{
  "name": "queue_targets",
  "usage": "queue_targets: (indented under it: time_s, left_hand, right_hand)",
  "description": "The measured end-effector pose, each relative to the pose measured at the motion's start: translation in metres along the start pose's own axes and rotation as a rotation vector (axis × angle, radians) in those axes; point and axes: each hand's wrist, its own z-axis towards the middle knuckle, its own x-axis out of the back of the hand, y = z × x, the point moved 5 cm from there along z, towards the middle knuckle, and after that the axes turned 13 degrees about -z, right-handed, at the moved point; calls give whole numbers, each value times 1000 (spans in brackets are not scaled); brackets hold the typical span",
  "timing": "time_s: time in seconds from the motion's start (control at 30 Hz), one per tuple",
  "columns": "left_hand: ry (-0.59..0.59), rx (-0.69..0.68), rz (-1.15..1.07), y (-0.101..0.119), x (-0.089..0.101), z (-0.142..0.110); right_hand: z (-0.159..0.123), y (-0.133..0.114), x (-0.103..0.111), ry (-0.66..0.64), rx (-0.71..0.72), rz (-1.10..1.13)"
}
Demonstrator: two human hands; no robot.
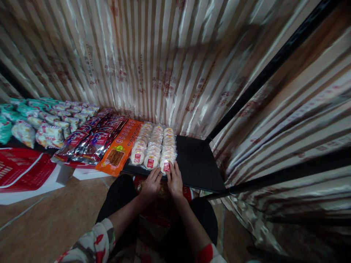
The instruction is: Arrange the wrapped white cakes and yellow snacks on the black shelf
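Clear packets of round white crackers stand in three rows on a black shelf (pixel 196 160); their front faces carry red labels. At the front of the rightmost row, my right hand (pixel 175 180) lays its outstretched fingers on the nearest cracker packet (pixel 164 165). Just left of it, my left hand (pixel 150 185) is at the shelf's front edge, its fingers extended near the bottom of that packet and the middle-row packet (pixel 150 161). Its fingertips are dim, and whether they touch a packet I cannot tell.
Left of the crackers lie an orange snack bag (pixel 116 153), dark red snack bags (pixel 94 142), white pouches (pixel 51 135) and green bags (pixel 4 129). A red-and-white carton (pixel 23 170) sits below. Black frame bars (pixel 246 91) and striped sheeting (pixel 153 65) enclose the shelf.
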Motion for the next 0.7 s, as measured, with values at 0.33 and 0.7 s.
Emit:
queue_targets:
  time_s: [0.33, 0.7]
  left_hand:
    - [100, 48, 193, -1, 18, 23]
    - [13, 102, 199, -19, 12, 36]
  right_hand:
    - [36, 10, 7, -2, -247, 182]
    - [60, 0, -17, -100, -136, -120]
